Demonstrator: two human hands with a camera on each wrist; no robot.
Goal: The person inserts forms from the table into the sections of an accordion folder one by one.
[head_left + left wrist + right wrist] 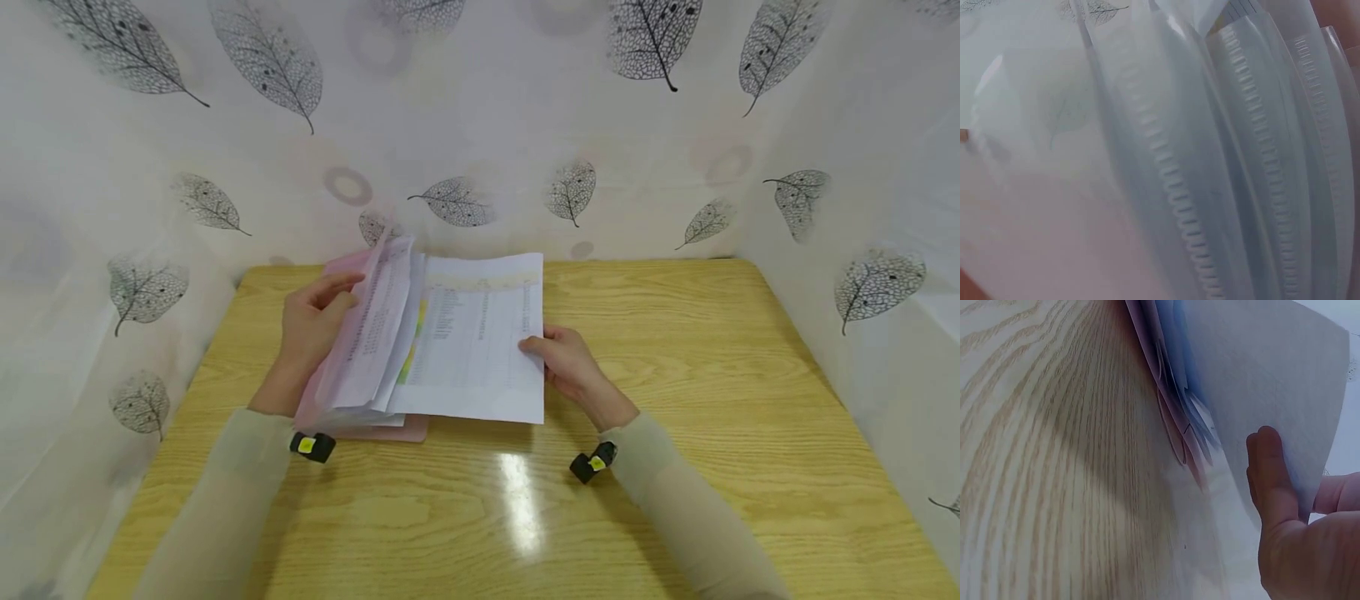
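A pink folder [408, 431] with clear plastic sleeves lies spread near the table's far edge. My left hand [309, 327] pinches its raised leaves, thumb and fingers at their upper left. Ridged sleeve edges [1172, 181] fan out across the left wrist view, where the left hand itself is not seen. A printed sheet [480, 350] with a table of text extends from the folder to the right. My right hand [573, 367] pinches that sheet's right edge, thumb on top. From the right wrist view, the sheet [1266, 375] stands raised off the table, with fingers [1269, 469] behind it.
The wooden table [712, 392] stretches to the right and in front of the folder. A pale curtain [510, 125] with leaf prints hangs right behind the table and along both sides. Small black cameras [311, 446] sit at both wrists.
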